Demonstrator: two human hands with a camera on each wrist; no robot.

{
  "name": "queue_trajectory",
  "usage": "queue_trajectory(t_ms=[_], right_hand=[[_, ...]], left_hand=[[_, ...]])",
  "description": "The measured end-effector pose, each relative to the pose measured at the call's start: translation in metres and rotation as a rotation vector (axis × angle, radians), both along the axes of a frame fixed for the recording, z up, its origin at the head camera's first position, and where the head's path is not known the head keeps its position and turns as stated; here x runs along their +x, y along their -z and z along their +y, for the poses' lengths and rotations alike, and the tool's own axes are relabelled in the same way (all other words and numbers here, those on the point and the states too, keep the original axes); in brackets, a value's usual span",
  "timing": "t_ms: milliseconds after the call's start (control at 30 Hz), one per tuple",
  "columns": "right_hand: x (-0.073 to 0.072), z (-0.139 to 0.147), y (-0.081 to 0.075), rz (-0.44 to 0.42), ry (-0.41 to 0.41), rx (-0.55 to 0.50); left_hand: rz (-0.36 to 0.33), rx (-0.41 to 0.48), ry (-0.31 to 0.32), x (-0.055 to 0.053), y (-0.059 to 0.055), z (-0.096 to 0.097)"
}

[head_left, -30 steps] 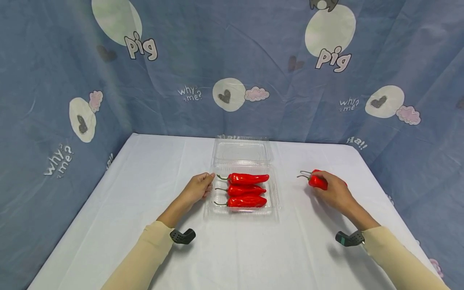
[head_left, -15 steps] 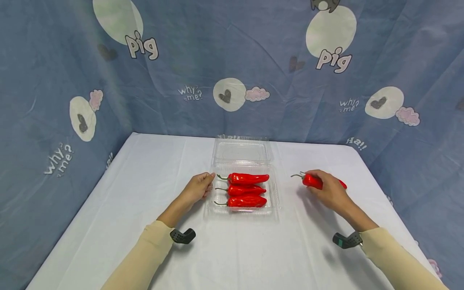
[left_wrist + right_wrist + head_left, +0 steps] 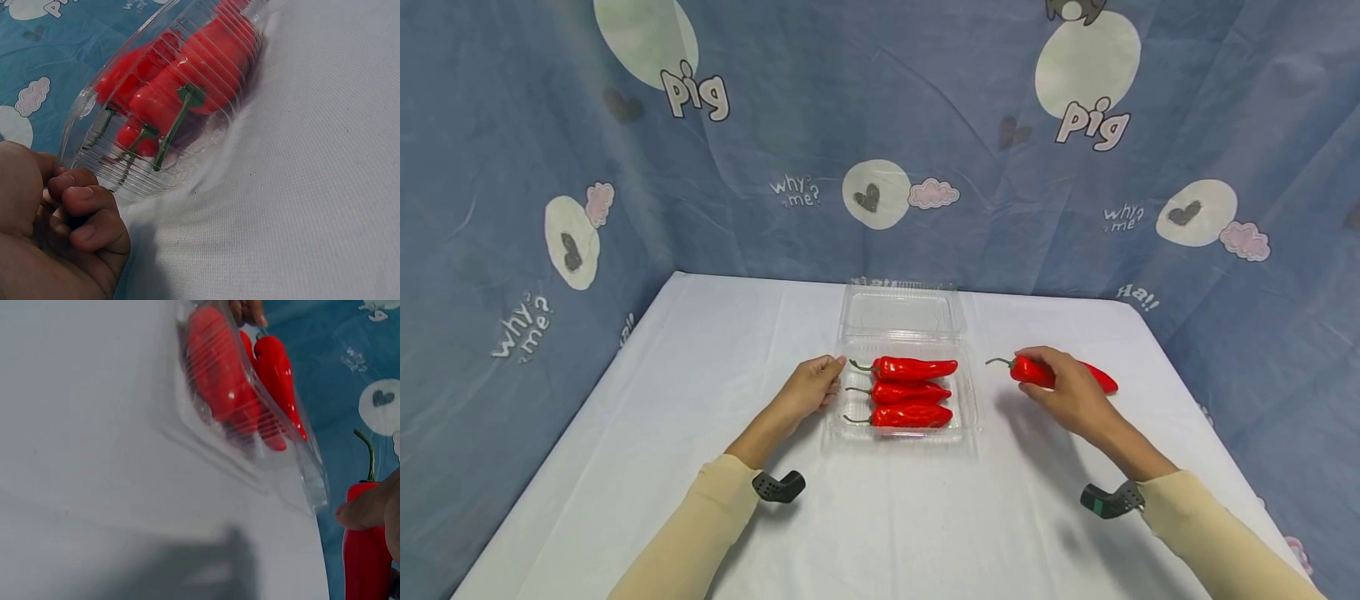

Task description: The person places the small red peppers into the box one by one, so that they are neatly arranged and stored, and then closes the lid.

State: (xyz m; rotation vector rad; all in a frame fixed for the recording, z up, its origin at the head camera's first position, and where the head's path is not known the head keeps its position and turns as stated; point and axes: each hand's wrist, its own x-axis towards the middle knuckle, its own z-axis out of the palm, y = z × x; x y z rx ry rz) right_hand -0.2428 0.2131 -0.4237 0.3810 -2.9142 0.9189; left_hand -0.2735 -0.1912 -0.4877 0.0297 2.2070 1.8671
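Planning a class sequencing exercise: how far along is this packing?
Done: at least three elongated red peppers lie in the clear plastic box. In hand: the right hand holds another pepper; the left hand grips the box's edge. Probably left: boxing that pepper, perhaps another whose red tip shows, and shutting the open clear lid.

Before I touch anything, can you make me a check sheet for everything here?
Surface: white cloth, lightly creased.
Job's things: open clear container with at least three red peppers; another pepper, held.
Clutter: nothing seen.
Left hand: holds the container's left edge.
Right hand: grips that other pepper; more red shows past the hand, unclear if separate.
Cables: nothing seen.
Surroundings: blue printed cloth behind and at both sides.
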Motion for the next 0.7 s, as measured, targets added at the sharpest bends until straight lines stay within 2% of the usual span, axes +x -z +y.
queue_trajectory(t_ms=[433,700], right_hand=[[0.004,-0.021,-0.008,-0.05,-0.001,-0.022],[0.005,-0.035,-0.013,-0.055,-0.049,-0.05]], left_hand=[[-0.009,0.001,-0.002,-0.001,0.001,0.0],[0.003,-0.003,0.009,-0.001,0.001,0.0]])
